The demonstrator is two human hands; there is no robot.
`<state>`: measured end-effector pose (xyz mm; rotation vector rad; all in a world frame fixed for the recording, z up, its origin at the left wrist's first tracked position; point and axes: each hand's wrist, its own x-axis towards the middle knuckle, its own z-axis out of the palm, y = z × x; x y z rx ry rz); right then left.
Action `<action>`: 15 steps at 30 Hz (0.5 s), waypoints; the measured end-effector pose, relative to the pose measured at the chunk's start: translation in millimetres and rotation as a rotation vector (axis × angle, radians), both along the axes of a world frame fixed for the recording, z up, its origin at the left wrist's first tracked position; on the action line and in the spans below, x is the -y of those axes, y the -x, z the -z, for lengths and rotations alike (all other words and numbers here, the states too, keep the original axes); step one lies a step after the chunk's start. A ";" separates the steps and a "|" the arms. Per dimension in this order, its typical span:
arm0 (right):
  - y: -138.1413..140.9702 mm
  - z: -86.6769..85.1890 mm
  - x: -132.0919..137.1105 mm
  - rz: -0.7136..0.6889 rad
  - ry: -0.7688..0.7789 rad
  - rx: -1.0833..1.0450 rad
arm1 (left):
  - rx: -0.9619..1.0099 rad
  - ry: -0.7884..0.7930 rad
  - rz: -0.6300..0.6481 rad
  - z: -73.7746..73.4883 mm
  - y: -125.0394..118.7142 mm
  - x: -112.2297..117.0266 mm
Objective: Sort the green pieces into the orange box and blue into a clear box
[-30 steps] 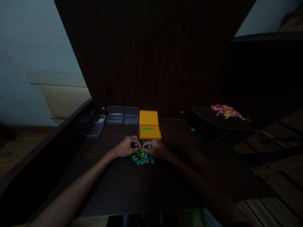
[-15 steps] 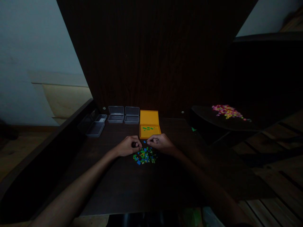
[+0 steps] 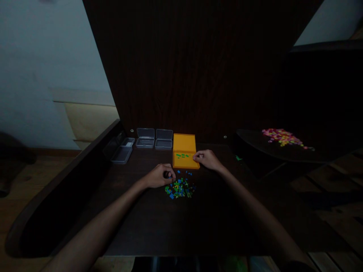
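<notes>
A pile of small building bricks point(image 3: 181, 189), blue, green and yellow, lies on the dark table. My left hand point(image 3: 161, 176) rests at the pile's left edge, fingers curled, thumb and fingertips close together; what they pinch, if anything, is too small to see. Beyond the pile stands an open yellow box point(image 3: 184, 142), its lid leaning back, with several green bricks point(image 3: 183, 155) in its base. Over the right side of that base is my right hand point(image 3: 208, 159), fingertips pinched together. Whether a brick is between them cannot be made out.
Two clear plastic boxes point(image 3: 145, 142) point(image 3: 163, 144) stand open left of the yellow box. Another clear box point(image 3: 121, 155) lies by the left side board point(image 3: 65, 189). Pink and yellow small pieces point(image 3: 283, 137) are heaped on a dark shelf at the right. A tall dark panel point(image 3: 184, 68) rises behind.
My right hand has moved from just above the pile up and right to the yellow box. The left hand stays by the pile. The whole view has shifted slightly.
</notes>
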<state>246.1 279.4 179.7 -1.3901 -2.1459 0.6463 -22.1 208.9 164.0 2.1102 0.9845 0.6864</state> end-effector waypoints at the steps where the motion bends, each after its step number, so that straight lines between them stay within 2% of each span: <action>1: 1.4 -0.4 -3.5 0.000 -0.012 0.023 | 0.012 -0.002 -0.002 0.8 0.2 -0.1; 9: 6.5 -1.7 -17.0 0.017 -0.116 0.277 | 0.056 -0.052 -0.035 2.8 -0.2 -0.9; 15: 5.3 -2.0 -16.9 -0.005 -0.117 0.439 | 0.085 -0.048 -0.079 2.8 0.9 -2.5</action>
